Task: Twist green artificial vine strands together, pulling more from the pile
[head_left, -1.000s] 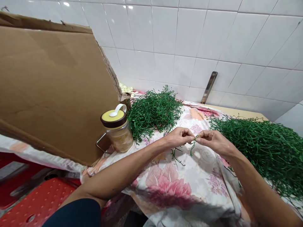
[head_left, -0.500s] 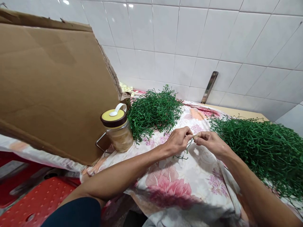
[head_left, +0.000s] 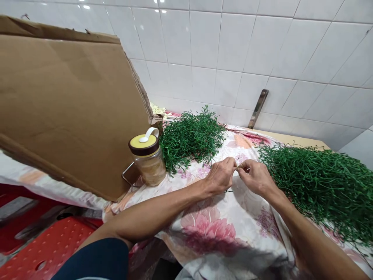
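Dark blue fabric (head_left: 93, 258) is seen nearest, below the left forearm (head_left: 151, 216), and a perforated red plastic stool (head_left: 49, 245) is seen to its left. Further forward, the left hand (head_left: 220, 175) and the right hand (head_left: 256, 178) are held close together above a floral cloth (head_left: 210, 229), with neither hand spread. A thin green strand (head_left: 237, 166) is pinched between the fingertips of both hands, though much of it is hidden by the fingers, and a short green end (head_left: 229, 190) is visible just below the left hand. A large green pile of the same strands (head_left: 317, 186) is laid on the cloth just beside the right hand, and a smaller pile (head_left: 190, 140) is placed beyond and to the left of the left hand. A glass jar (head_left: 148, 165) with a brown and yellow lid and a white handle stands upright just beside the smaller pile, in front of a tilted cardboard sheet (head_left: 67, 112), and a wire rack (head_left: 126, 175) is partly seen behind the jar. Farthest away, a metal bracket (head_left: 258, 109) is fixed to a white tiled wall (head_left: 233, 46).
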`<control>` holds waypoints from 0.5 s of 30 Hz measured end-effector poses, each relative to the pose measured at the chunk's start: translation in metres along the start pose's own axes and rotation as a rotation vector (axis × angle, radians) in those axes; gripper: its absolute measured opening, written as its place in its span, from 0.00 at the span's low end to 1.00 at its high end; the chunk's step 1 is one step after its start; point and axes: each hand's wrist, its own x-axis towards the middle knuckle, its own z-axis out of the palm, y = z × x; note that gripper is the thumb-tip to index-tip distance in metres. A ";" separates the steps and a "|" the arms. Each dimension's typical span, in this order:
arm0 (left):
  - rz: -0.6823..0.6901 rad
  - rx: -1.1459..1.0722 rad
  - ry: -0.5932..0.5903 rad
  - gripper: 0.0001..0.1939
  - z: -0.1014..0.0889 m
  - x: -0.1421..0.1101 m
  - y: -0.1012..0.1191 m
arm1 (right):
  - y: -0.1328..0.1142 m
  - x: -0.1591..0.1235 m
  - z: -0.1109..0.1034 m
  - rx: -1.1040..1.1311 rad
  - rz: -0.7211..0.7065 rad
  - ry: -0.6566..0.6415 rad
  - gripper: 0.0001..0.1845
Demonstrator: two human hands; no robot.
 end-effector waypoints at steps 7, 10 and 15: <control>-0.097 -0.495 0.103 0.09 -0.009 0.009 0.006 | 0.036 0.009 -0.020 0.114 0.056 0.137 0.05; -0.382 -0.816 0.015 0.15 -0.007 0.015 -0.002 | 0.032 0.004 -0.026 0.350 -0.104 0.184 0.06; -0.508 -1.067 -0.080 0.21 -0.009 0.019 -0.007 | 0.018 0.001 -0.024 0.729 -0.070 0.013 0.10</control>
